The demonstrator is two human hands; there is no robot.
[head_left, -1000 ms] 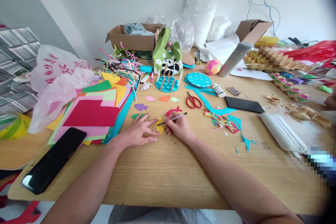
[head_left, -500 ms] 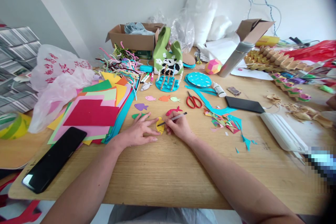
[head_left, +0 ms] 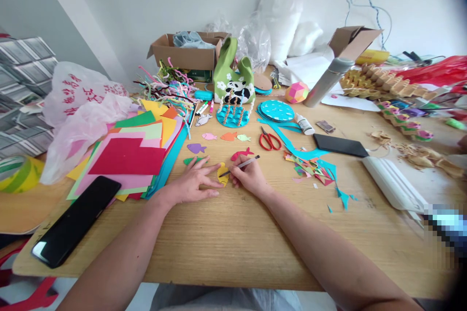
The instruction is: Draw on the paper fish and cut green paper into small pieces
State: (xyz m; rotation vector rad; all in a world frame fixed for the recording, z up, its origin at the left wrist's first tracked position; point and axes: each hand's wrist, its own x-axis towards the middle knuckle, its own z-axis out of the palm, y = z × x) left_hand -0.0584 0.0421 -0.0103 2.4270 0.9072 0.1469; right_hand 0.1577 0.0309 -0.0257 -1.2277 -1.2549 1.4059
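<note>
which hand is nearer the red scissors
Right. The right hand, gripping a pen, is just to the left of the red scissors and closer to the person; the left hand lies farther left, across the yellow fish.

The left hand (head_left: 197,182) covers part of a green fish cutout (head_left: 189,160) beyond its fingers. Curled fingers of the right hand (head_left: 248,175) partly hide the yellow fish (head_left: 222,175) and the pen (head_left: 242,166). Far right of that hand, a pixelated patch (head_left: 447,223) obscures whatever lies there, and the picture's edge crops a red plastic bag (head_left: 434,72).
</note>
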